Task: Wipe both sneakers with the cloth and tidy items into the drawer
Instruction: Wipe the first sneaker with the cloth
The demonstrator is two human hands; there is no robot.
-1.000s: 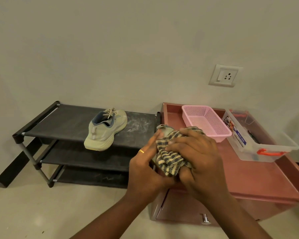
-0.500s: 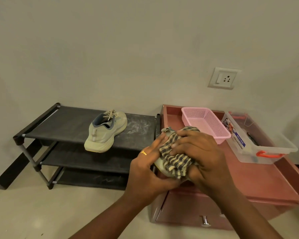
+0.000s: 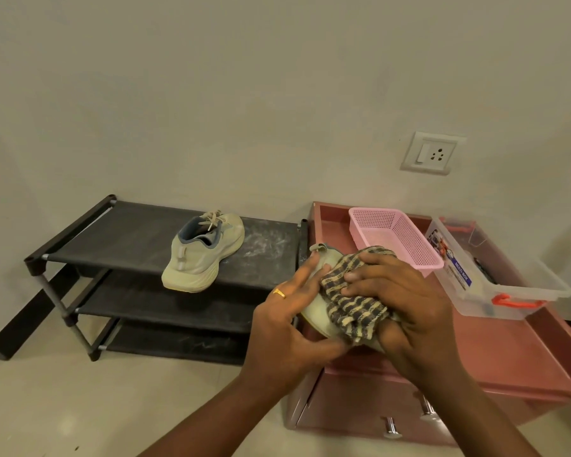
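My left hand holds a pale green sneaker from its left side, thumb under the sole, over the left front of the pink cabinet top. My right hand presses a checked yellow-and-grey cloth onto this sneaker, fingers curled over the cloth. Most of the held sneaker is hidden by cloth and hands. The second pale green sneaker stands on the top shelf of the black shoe rack to the left. The cabinet's drawer front with metal knobs is shut below my arms.
A pink perforated basket and a clear plastic box with an orange latch sit at the back of the cabinet top. White dust marks the rack's top shelf at its right end. A wall socket is above the cabinet.
My right hand has slid the cloth along the held sneaker toward me, uncovering more of the shoe's side and heel tab. The view has shifted slightly.
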